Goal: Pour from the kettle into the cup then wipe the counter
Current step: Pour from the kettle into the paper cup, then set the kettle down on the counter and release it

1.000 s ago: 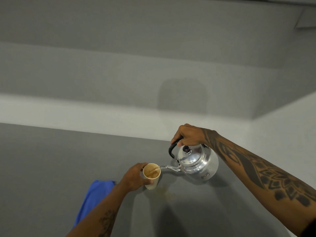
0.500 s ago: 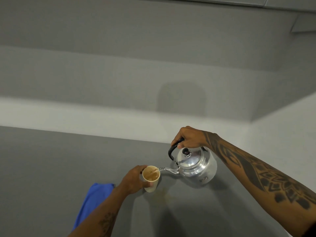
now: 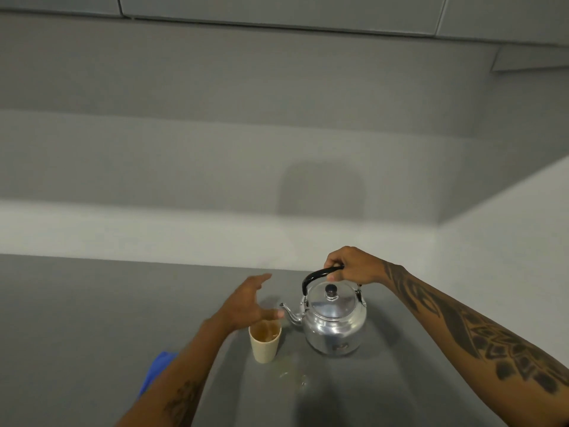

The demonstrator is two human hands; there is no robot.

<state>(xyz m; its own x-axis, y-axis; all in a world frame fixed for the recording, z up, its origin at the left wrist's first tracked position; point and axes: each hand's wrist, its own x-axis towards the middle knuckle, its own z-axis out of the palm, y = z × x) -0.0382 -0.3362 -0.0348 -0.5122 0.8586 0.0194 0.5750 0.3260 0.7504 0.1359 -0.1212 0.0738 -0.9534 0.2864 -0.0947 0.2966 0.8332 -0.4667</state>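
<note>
One hand (image 3: 354, 266) grips kettle (image 3: 334, 322); cup (image 3: 264, 343) stands free.

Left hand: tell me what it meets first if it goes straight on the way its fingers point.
The left hand points up and right, away from the cup. The way looks free to the back wall, though depth is unclear.

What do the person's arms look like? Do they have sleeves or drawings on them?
No sleeves show: both forearms are bare. The right forearm is covered in big dark tattoos, with swirls near the wrist and petal shapes further up. The left forearm has one smaller dark tattoo. No rings, watch or gloves show on the left hand or right hand.
</note>
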